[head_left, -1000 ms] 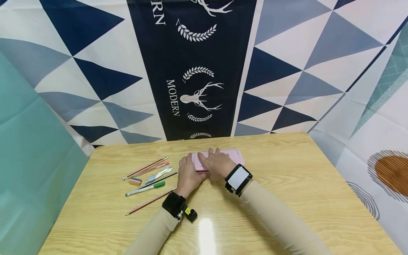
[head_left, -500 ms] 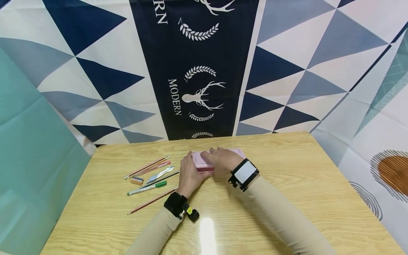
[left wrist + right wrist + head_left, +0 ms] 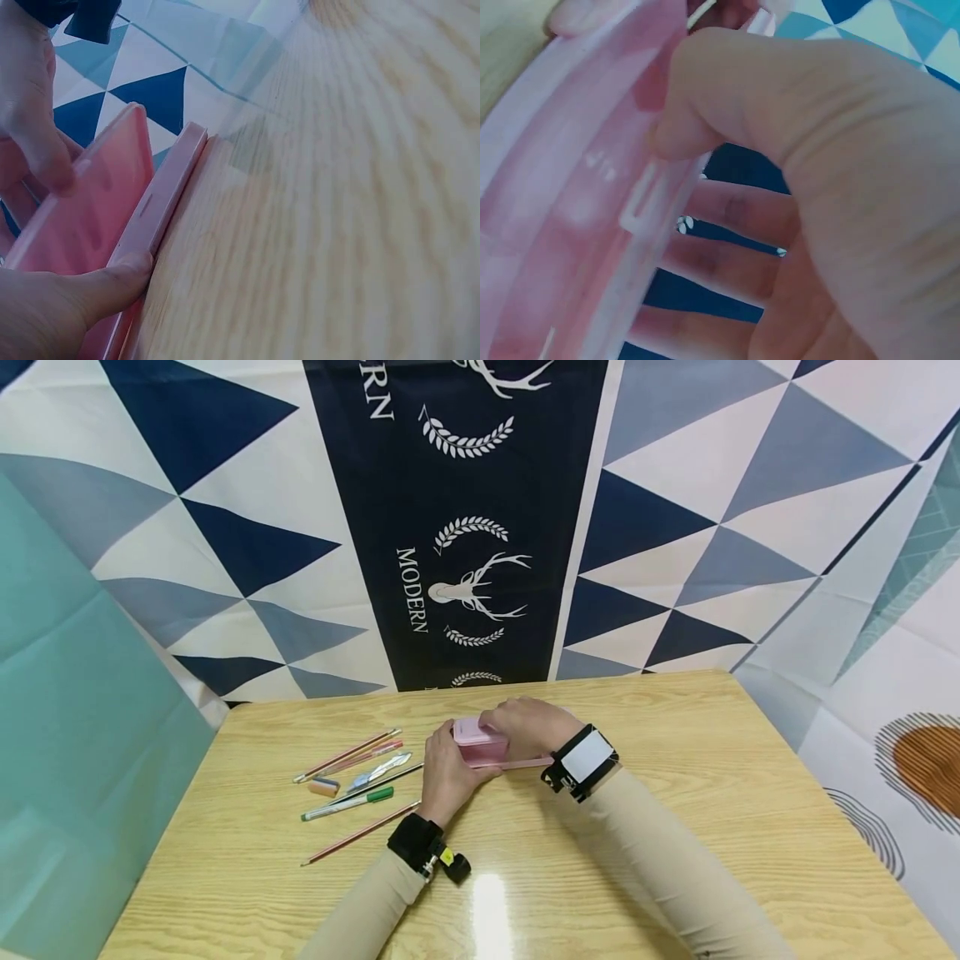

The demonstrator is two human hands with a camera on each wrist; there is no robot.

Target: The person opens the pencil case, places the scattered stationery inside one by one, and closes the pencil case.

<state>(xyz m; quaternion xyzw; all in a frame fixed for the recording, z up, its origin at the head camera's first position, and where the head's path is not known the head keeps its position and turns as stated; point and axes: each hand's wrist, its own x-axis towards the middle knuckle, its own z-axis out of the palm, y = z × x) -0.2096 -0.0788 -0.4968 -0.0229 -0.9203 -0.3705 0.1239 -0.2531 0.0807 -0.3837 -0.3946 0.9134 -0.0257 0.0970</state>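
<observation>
Pink lid [image 3: 105,202] raised higher in right grip [image 3: 534,727].

On my head feed, one whole word reads clearly: MODERN [image 3: 412,589], in white capitals turned sideways on the dark band [image 3: 517,485] of the far wall cloth, just left of a white stag-head emblem [image 3: 472,589]. Higher up, I get a second word's closing letters, RN [image 3: 377,395], cut off above.
</observation>
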